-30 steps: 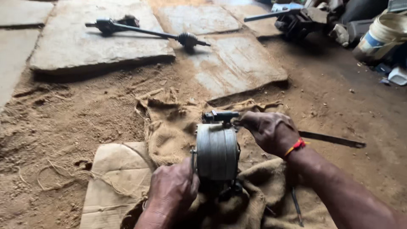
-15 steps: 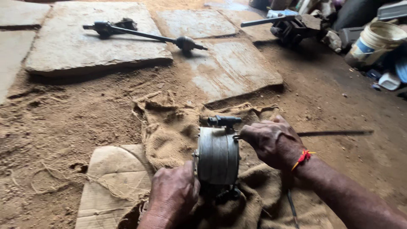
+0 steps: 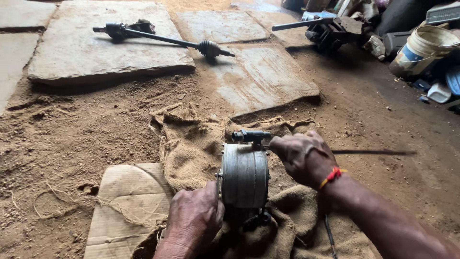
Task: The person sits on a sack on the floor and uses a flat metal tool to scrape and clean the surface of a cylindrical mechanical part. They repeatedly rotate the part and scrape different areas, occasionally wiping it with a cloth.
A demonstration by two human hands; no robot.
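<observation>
Your left hand (image 3: pixel 194 218) presses flat against the near side of the metal drum (image 3: pixel 244 175), fingers spread, not clamped. The drum stands on edge on the burlap sack (image 3: pixel 191 144), flattened brown cardboard (image 3: pixel 127 201) at its 8 o'clock. Your right hand (image 3: pixel 303 156) is closed on a thin rod (image 3: pixel 373 152) pointing to 3 o'clock. Farther off, an axle shaft (image 3: pixel 163 39) lies on a stone slab (image 3: pixel 72 52) at 11 o'clock; a cream bucket with a blue band (image 3: pixel 421 50) sits at 2 o'clock.

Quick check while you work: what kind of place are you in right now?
Probably a rough, dirt-floored vehicle repair workshop. A drive shaft lies on a stone slab, greasy machine parts and a bucket are piled at the far right, and both hands work on a round metal housing set on burlap sacking.
</observation>
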